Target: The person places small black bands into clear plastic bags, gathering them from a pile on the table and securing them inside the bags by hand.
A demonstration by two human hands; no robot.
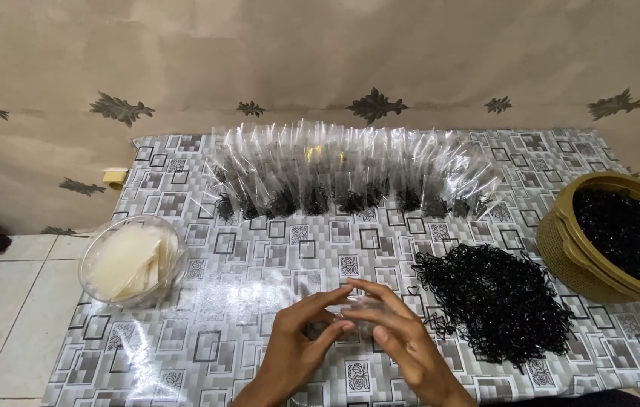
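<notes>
Clear plastic bag (361,307) held near front edge of mat (184,354), pinched between both hands. Left hand (297,347) fingers closed on bag's left side; right hand (403,339) fingers closed on its right. Loose black bands (497,298) heaped just right of hands. Filled bags (350,177) lined along back edge (upright, overlapping). Olive basket (561,249) at right edge; clear bowl (133,260) at left edge.

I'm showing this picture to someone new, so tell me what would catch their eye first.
First the loose heap of thin black bands on the patterned mat, right of centre, with more filling the olive basket at the far right. Behind runs a row of clear packets along the wall. In front, the left hand and right hand pinch a small clear bag.
</notes>
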